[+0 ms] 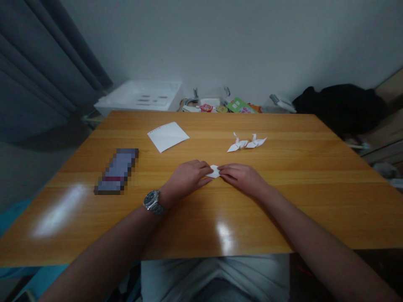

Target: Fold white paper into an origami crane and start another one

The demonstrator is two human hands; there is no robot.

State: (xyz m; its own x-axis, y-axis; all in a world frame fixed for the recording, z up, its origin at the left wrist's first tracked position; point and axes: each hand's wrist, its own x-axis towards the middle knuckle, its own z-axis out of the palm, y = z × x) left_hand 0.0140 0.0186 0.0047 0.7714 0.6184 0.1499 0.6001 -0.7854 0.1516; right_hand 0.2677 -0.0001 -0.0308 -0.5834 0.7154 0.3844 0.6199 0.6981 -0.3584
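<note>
A small folded piece of white paper (215, 171) lies on the wooden table (302, 209) between my hands. My left hand (191, 176), with a metal watch (153, 201) on its wrist, grips the paper's left side with its fingers closed. At the opposite side, the fingertips of my right hand (242, 176) pinch the paper's right edge. Beyond my right hand stand two folded white paper cranes (237, 145) side by side. Farther back on the left rests a flat white sheet (168, 136) with punched holes along one edge.
A pixelated, phone-shaped object (117, 171) lies on the table's left part. Behind the far edge are a white tray (141, 94), a green packet (241, 105) and other small items. Something black (343, 107) is heaped at the back right, and a grey curtain (40, 63) hangs at left.
</note>
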